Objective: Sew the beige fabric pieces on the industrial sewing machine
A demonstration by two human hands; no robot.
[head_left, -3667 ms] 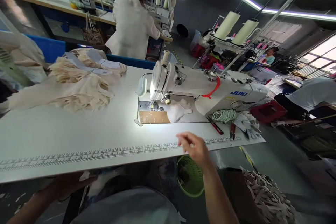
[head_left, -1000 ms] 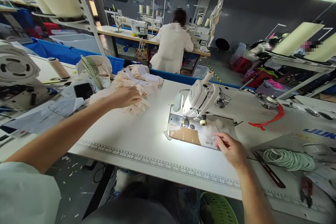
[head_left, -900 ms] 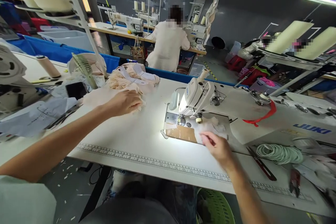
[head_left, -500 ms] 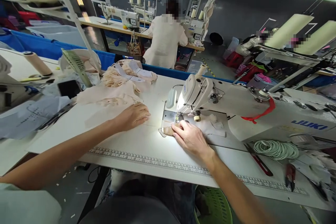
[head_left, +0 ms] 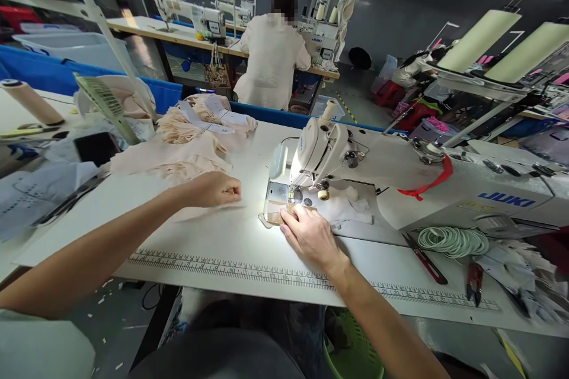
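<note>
Thin fabric piece [head_left: 208, 211] pinched by closed left hand [head_left: 216, 189] mid-table. Right hand [head_left: 309, 235] laid flat, open, on tan strip [head_left: 274, 217] at sewing machine [head_left: 329, 151] needle plate.

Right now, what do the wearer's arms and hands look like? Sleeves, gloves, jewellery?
Both forearms are bare. The left hand and right hand wear no gloves; no rings, watch or markings visible. A pale grey-green short sleeve shows on the left upper arm; the right sleeve is out of view.

Thin pale fabric piece [head_left: 208, 210], apparently flat on the white table, left of the needle.
</note>
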